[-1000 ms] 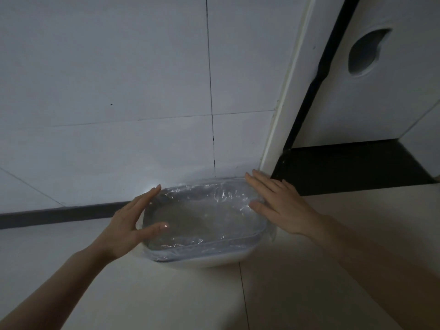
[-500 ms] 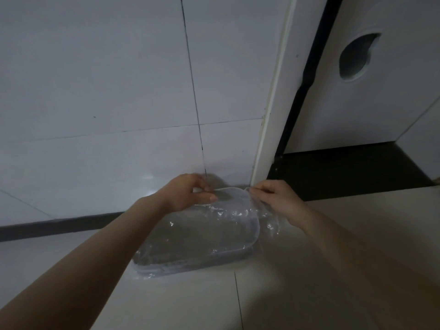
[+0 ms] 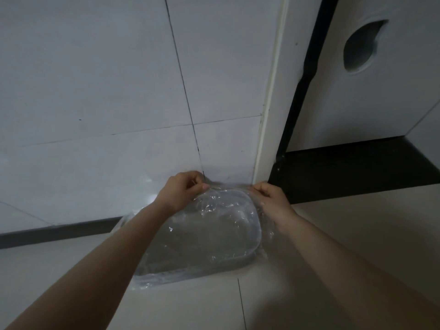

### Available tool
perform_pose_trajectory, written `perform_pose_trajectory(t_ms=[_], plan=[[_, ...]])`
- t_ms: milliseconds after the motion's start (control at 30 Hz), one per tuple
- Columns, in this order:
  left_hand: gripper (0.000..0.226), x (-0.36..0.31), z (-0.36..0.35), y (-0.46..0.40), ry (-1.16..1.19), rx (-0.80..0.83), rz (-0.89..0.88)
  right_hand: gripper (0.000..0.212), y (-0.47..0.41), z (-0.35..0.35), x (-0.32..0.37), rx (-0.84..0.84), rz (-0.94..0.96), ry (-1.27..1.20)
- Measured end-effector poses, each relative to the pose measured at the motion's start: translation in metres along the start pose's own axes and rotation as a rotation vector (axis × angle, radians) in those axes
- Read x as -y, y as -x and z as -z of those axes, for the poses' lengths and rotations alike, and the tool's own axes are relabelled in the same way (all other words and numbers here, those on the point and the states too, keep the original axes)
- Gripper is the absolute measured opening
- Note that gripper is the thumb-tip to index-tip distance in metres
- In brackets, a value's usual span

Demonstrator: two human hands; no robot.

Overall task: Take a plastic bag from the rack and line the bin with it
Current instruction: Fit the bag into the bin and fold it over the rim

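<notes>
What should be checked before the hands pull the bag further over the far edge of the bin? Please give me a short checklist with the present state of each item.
1. Left hand pinches the plastic bag at the far edge: ok.
2. Right hand pinches the bag at the far right corner: ok.
3. Bag lies inside the bin and covers its opening: ok.
4. Film folded over the near rim: ok, it hangs outside there.
5. Film folded over the far rim: cannot tell, the hands hide it.
6. Bin sits flat on the floor by the wall: ok.
</notes>
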State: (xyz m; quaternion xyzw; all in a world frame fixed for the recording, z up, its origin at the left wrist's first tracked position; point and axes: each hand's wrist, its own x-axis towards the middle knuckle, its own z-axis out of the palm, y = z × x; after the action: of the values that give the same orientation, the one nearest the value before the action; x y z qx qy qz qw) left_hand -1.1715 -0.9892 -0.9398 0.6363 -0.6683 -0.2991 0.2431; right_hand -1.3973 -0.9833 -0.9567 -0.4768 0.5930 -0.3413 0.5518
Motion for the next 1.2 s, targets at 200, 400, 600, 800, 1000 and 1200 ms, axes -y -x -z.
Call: perform_pose_trajectory(t_ms=[200, 400, 600, 800, 1000, 1200], plan=[[0.023, 0.006, 0.002, 0.000, -0.136, 0.101, 0.017, 0.016, 0.004, -0.001, -0.020, 0.015, -0.012, 0.044], [0.016, 0.009, 0.016, 0.018, -0.082, 0.138, 0.021, 0.022, 0.015, 0.003, -0.011, 0.005, 0.038, 0.103], [0.018, 0.003, 0.048, 0.056, -0.026, -0.115, -0.092, 0.018, 0.053, -0.011, 0.042, -0.095, 0.734, 0.474], [0.043, 0.028, 0.068, 0.130, -0.334, -0.136, -0.190, 0.033, 0.062, -0.074, 0.048, 0.342, 0.940, 0.980], [0.060, 0.076, 0.067, 0.157, -0.390, 0.002, -0.033, 0.072, 0.047, -0.090, 0.034, 0.462, 0.701, 1.272], [0.054, 0.092, 0.055, 0.155, 0.144, 0.097, 0.191, 0.085, 0.038, -0.091, 0.033, 0.484, 0.648, 1.360]])
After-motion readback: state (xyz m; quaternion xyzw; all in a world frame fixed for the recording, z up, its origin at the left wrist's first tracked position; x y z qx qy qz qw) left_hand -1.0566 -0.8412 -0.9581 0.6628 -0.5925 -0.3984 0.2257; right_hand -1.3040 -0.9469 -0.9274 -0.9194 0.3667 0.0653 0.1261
